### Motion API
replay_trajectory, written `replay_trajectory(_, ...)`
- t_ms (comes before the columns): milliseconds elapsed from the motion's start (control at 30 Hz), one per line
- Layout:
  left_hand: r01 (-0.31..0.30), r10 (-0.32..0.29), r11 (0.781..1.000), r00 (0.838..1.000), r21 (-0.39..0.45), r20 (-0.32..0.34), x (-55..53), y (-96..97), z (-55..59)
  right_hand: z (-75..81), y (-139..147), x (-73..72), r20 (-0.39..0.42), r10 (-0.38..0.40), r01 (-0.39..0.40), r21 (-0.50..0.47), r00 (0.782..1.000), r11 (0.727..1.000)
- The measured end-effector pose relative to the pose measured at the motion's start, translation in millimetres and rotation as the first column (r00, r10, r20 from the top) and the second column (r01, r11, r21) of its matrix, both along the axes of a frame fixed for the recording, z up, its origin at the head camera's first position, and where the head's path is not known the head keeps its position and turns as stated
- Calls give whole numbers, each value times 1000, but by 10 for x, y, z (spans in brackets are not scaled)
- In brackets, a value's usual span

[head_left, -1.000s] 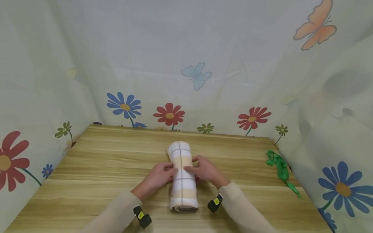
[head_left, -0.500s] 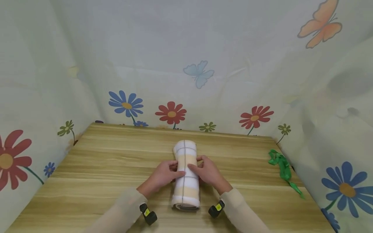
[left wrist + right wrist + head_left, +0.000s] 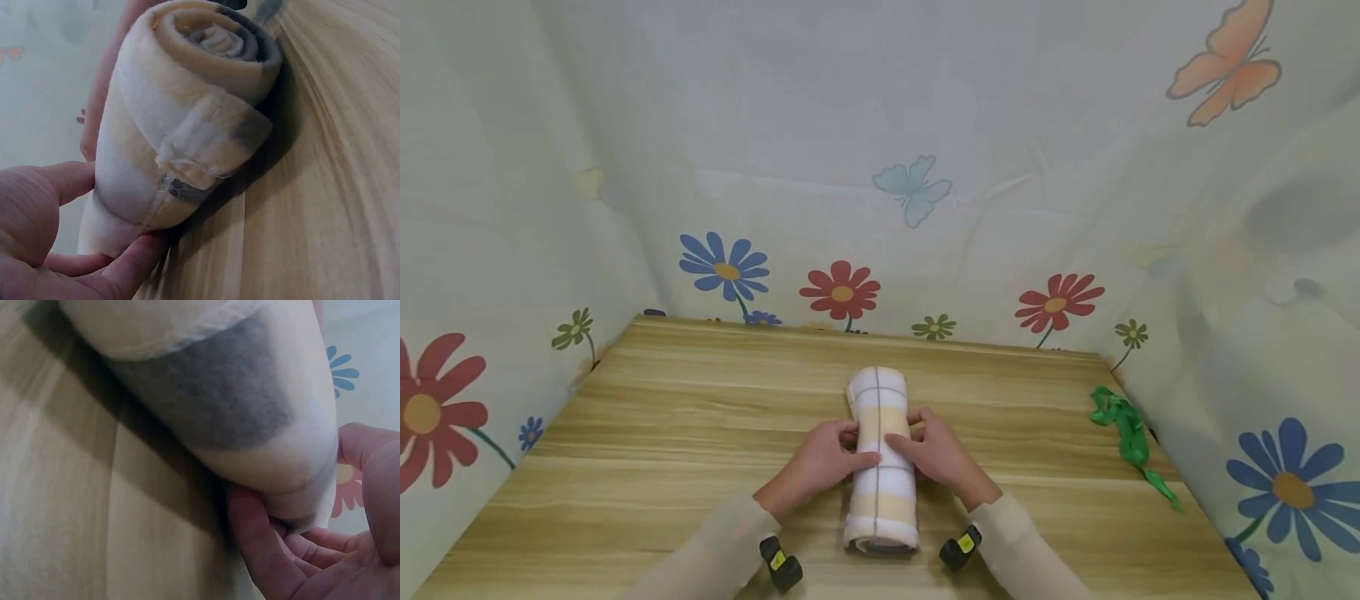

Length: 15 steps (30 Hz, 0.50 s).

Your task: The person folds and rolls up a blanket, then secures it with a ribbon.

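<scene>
Pinching a rolled cloth (image 3: 874,432) with curled fingers (image 3: 134,264), the left hand (image 3: 820,460) and right hand (image 3: 940,452) are flanking it. A green strip (image 3: 1132,440) is lying well apart, rightward on the counter (image 3: 715,400).

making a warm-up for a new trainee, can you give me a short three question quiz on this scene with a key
1. True or false: the left hand and the right hand are on opposite sides of the roll.
2. Where does the green strip lie? a) on top of the roll; b) near the right edge of the table; c) under the left hand.
3. In the left wrist view, what shape do the layers make at the end of the roll?

Key: 1. True. 2. b. 3. A spiral.
</scene>
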<state>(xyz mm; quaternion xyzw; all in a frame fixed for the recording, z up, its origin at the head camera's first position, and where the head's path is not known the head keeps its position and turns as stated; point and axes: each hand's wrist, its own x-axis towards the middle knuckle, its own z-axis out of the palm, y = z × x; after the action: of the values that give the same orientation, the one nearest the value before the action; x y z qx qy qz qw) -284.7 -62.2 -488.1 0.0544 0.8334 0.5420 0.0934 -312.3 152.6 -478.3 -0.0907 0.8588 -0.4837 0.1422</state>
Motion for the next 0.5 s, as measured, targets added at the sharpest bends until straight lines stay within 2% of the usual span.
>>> replay_trajectory(233, 14, -14, 1000, 1000, -14, 16, -11, -13, 24, 9, -2, 7, -1, -6, 6, -12, 1000, 1000)
replay_trajectory(367, 9, -8, 999, 1000, -40, 27, -32, -31, 58, 20, 36, 0, 40, 12, -10, -41, 999, 999)
replay_trajectory(500, 4, -3, 996, 1000, -93, 10, -42, -42, 113, 32, 127, -31, 76, -5, 10, -68, 997, 998)
